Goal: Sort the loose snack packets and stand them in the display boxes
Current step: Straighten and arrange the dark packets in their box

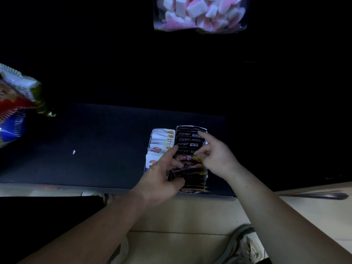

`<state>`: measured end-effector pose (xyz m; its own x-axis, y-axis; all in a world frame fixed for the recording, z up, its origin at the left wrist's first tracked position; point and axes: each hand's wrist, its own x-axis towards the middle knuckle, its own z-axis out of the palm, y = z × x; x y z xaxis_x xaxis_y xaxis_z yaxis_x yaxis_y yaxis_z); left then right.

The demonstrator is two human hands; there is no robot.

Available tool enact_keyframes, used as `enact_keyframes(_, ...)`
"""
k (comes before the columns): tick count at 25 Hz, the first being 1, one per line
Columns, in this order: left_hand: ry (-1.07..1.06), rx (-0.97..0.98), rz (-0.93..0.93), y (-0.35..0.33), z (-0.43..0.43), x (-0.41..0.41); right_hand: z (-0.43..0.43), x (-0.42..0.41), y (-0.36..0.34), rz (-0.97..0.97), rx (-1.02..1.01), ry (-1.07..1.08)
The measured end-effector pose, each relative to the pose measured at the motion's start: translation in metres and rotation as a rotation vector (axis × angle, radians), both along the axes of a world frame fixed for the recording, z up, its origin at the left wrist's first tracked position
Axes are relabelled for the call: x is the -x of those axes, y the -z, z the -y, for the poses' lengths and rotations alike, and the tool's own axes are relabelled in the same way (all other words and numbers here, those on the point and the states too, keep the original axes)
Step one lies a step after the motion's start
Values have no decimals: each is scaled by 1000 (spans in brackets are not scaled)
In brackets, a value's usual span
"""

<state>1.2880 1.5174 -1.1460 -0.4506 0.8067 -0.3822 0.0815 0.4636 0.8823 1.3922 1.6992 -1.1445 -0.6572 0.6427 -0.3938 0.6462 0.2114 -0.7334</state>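
Dark table (95, 149), display boxes (188, 127), marshmallow bag (200, 14)

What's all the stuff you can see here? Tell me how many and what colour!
marshmallow bag: one, pink and white, top middle
snack bag: one, red, blue and white, left edge
mat: one, dark blue, under the boxes
boxes: two, white, side by side on the mat
white packets: a row, too tightly packed to count, left box
black packets: a row, too tightly packed to count, right box
scrap: one, white, on the mat left of the boxes
shoe: one, grey, bottom right
left hand: grips black packets at the near end of the right box
right hand: fingers on black packets further back
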Motion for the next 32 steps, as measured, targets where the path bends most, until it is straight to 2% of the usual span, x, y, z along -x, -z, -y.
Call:
enact_keyframes(6, -67, -67, 19, -1, -4, 1, 0, 4, -11, -146, 69, 148)
enact_keyframes(9, -95, -128, -15, 0, -6, -2, 0, -1, -24, -107, 154, 65)
enact_keyframes(13, -4, -56, -194, 7, -4, -1, 1, -10, -26, -115, 260, 60)
enact_keyframes(15, 123, 53, -401, 14, -2, -2, -1, -12, -22, -147, 178, 207)
enact_keyframes(17, 197, 113, -473, 17, -2, -5, -2, -13, -19, -179, 99, 301)
enact_keyframes(22, 154, -202, -576, 22, -13, -6, 4, -18, -16, -151, 255, 133)
enact_keyframes(24, 205, -203, -567, 21, -14, -8, 6, -23, -12, -147, 251, 138)
enact_keyframes(28, 308, -36, -516, 21, -9, -12, 8, -26, -3, -98, 135, 147)
enact_keyframes(32, 133, -23, -273, 9, -15, -5, 3, -17, -1, -159, -14, 218)
